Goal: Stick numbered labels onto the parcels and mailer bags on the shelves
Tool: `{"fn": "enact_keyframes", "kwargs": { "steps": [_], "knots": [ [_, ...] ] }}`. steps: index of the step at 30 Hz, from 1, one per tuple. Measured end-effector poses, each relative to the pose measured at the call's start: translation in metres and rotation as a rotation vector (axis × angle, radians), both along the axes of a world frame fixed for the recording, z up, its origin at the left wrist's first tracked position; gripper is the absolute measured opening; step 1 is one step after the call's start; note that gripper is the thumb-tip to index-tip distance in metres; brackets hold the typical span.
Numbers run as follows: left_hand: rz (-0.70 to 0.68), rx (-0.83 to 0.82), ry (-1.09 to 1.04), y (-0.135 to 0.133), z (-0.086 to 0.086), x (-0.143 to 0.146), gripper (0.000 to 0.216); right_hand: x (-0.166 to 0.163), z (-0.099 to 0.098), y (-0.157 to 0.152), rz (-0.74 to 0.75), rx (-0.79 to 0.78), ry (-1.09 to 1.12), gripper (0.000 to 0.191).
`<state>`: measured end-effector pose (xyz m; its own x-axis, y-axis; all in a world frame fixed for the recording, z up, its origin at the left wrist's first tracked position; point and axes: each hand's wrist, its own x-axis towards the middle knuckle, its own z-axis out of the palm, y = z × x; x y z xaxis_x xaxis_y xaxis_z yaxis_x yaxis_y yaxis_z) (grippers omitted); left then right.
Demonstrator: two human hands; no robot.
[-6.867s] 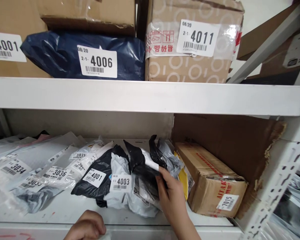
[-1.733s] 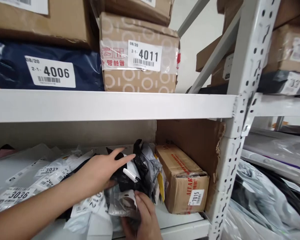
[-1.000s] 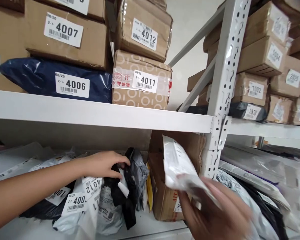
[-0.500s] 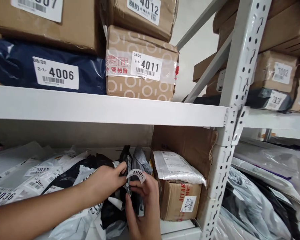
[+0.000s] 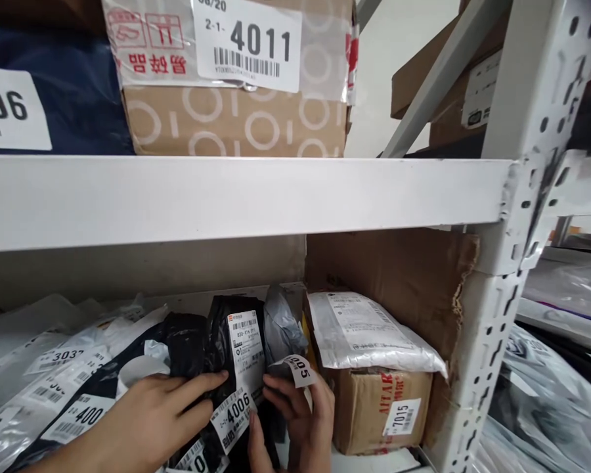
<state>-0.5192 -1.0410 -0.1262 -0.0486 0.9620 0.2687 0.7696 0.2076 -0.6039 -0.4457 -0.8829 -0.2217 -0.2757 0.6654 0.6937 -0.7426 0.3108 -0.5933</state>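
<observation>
On the lower shelf, my left hand (image 5: 152, 420) lies with its fingers stretched over a row of black and grey mailer bags, fingertips against a black parcel (image 5: 226, 348) with a label 4006 (image 5: 237, 412). My right hand (image 5: 295, 420) is curled around the parcels just to the right, touching a grey bag (image 5: 280, 328) whose curled tag (image 5: 298, 370) reads 005. Beside it stands a cardboard box labelled 7015 (image 5: 374, 407) with a white mailer bag (image 5: 364, 328) lying on top.
Clear and white bags with labels such as 3037 (image 5: 54, 358) fill the shelf's left. The upper shelf board (image 5: 226, 197) carries box 4011 (image 5: 236, 72) and a dark blue bag (image 5: 69, 85). A perforated upright post (image 5: 522, 217) bounds the right side, with more bags (image 5: 546, 394) beyond.
The white mailer went from my right hand onto box 7015. Both hands now part the standing parcels, exposing the 4006 label; the view has moved closer and lower.
</observation>
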Motion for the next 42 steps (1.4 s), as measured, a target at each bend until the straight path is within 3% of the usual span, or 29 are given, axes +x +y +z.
{"fn": "enact_keyframes", "kwargs": {
  "steps": [6,10,14,21,26,30,34,37,42],
  "knots": [
    [-0.053,0.067,-0.021,0.0,-0.002,-0.002,0.031,0.0,-0.001,-0.001,-0.003,0.043,-0.034,0.059],
    [-0.072,0.13,-0.138,-0.001,-0.001,-0.005,0.027,-0.001,-0.009,-0.006,-0.118,0.147,-0.181,0.061],
    [-0.014,0.03,-0.245,0.001,0.006,-0.003,0.025,-0.002,-0.01,-0.009,-0.105,0.236,-0.28,0.057],
    [0.114,-0.094,-0.216,0.022,0.03,0.011,0.037,0.0,0.0,-0.003,-0.131,0.299,-0.263,0.057],
    [0.135,-0.136,-0.211,0.029,0.038,0.016,0.031,0.007,-0.013,-0.004,-0.261,0.298,-0.353,0.053],
    [0.135,-0.213,-0.014,0.041,0.04,0.012,0.051,0.005,-0.016,-0.009,-0.298,0.324,-0.415,0.048],
    [0.13,-0.285,0.068,0.057,0.045,0.008,0.02,0.0,-0.011,-0.012,-0.292,0.248,-0.385,0.044],
    [0.091,-0.272,0.034,0.061,0.047,0.005,0.01,-0.003,-0.008,-0.012,-0.299,0.213,-0.327,0.04],
    [0.0,-0.249,-0.075,0.052,0.041,-0.005,0.032,-0.006,-0.007,-0.01,-0.261,0.167,-0.293,0.038]
  ]
}}
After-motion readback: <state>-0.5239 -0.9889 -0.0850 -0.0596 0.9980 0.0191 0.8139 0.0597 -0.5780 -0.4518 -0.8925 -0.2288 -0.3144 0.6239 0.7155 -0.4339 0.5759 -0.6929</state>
